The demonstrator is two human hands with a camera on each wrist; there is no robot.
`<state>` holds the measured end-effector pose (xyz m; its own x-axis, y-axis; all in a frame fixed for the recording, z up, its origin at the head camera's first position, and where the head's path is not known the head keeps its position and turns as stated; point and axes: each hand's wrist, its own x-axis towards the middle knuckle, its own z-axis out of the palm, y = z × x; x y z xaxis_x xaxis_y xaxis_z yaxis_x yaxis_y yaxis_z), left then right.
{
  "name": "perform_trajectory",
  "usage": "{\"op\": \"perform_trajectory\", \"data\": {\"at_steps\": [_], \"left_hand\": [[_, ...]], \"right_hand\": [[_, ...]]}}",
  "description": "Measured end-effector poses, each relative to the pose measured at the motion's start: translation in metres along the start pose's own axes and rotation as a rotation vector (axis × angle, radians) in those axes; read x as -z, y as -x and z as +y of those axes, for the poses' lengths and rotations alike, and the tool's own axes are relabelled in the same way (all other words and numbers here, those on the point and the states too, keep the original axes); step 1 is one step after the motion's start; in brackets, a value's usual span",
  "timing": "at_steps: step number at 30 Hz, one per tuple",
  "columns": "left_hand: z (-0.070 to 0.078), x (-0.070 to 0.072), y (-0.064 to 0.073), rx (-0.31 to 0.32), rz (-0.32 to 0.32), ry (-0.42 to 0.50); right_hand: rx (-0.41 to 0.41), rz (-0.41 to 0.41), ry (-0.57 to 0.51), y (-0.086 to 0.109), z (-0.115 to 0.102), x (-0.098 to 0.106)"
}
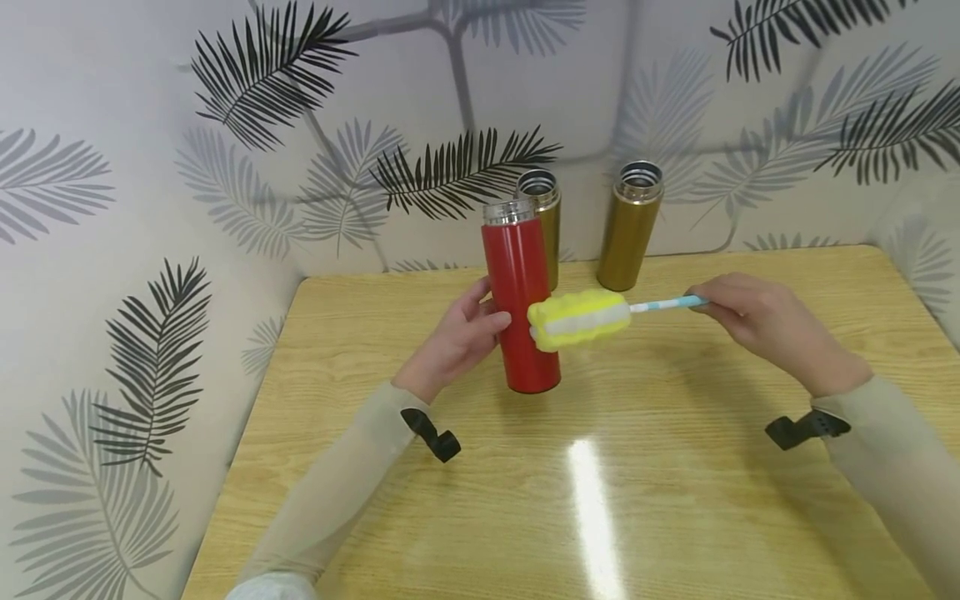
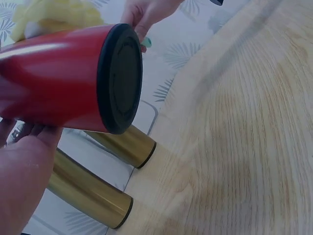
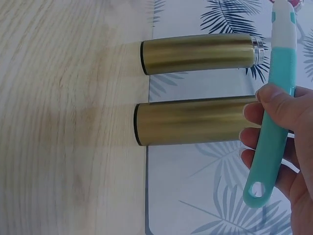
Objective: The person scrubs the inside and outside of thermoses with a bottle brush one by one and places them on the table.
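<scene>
My left hand point(image 1: 467, 333) grips a red thermos flask point(image 1: 522, 308) around its side, the steel mouth uncovered and facing up. Its black base point(image 2: 122, 81) is lifted off the table in the left wrist view. A bottle brush point(image 1: 581, 319) with a yellow and white sponge head overlaps the flask's right side in the head view. My right hand point(image 1: 765, 321) pinches the brush's turquoise handle point(image 3: 276, 107) between thumb and fingers. Behind the red flask stands a gold flask point(image 1: 551, 229), partly hidden, and a second gold flask point(image 1: 632, 229) stands to its right, both without lids.
The wooden table point(image 1: 450, 517) meets a wall with leaf-patterned covering point(image 1: 465, 100) just behind the gold flasks. Black camera straps sit on both wrists. A bright light reflection point(image 1: 592, 517) falls on the tabletop near the front.
</scene>
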<state>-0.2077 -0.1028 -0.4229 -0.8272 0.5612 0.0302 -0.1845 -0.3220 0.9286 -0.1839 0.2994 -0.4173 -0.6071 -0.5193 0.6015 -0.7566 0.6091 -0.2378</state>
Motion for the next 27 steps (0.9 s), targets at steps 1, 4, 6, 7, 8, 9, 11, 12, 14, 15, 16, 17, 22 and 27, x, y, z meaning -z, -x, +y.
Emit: {"op": "perform_trajectory", "data": {"at_steps": [1, 4, 6, 7, 8, 9, 11, 12, 14, 15, 16, 17, 22, 27], "left_hand": [[0.0, 0.0, 0.0, 0.002, 0.004, -0.016], [-0.001, -0.002, 0.0, 0.009, 0.021, -0.056], [-0.001, -0.002, 0.0, 0.023, 0.032, -0.062], [-0.001, -0.002, 0.0, 0.032, 0.034, -0.063], [-0.001, -0.002, 0.0, 0.041, 0.033, -0.061], [0.0, -0.002, 0.001, 0.051, 0.03, -0.06], [0.0, -0.002, 0.001, 0.07, 0.013, -0.055], [0.0, -0.001, 0.001, 0.079, 0.0, -0.051], [0.0, -0.001, 0.001, 0.093, -0.033, -0.053], [0.0, -0.001, 0.001, 0.098, -0.052, -0.056], [0.0, -0.001, 0.001, 0.101, -0.073, -0.054], [0.0, -0.001, 0.001, 0.101, -0.089, -0.05], [-0.004, -0.005, -0.001, 0.084, -0.129, 0.008], [-0.008, -0.003, 0.001, 0.077, -0.089, 0.008]], "right_hand": [[0.001, 0.005, 0.001, -0.001, 0.0, 0.0], [0.0, 0.02, 0.006, -0.003, 0.002, 0.0], [-0.006, 0.028, 0.012, -0.004, 0.003, 0.001], [-0.008, 0.035, 0.016, -0.004, 0.004, 0.002], [-0.014, 0.041, 0.02, -0.005, 0.005, 0.002], [-0.019, 0.049, 0.024, -0.005, 0.005, 0.003], [-0.033, 0.063, 0.025, -0.007, 0.006, 0.004], [-0.039, 0.068, 0.025, -0.007, 0.007, 0.004], [-0.049, 0.077, 0.024, -0.01, 0.007, 0.006], [-0.053, 0.08, 0.022, -0.01, 0.008, 0.006], [-0.058, 0.081, 0.021, -0.011, 0.008, 0.007], [-0.064, 0.082, 0.019, -0.012, 0.008, 0.008], [-0.085, 0.103, 0.021, -0.014, 0.005, 0.01], [-0.112, 0.129, 0.045, -0.015, 0.005, 0.012]]}}
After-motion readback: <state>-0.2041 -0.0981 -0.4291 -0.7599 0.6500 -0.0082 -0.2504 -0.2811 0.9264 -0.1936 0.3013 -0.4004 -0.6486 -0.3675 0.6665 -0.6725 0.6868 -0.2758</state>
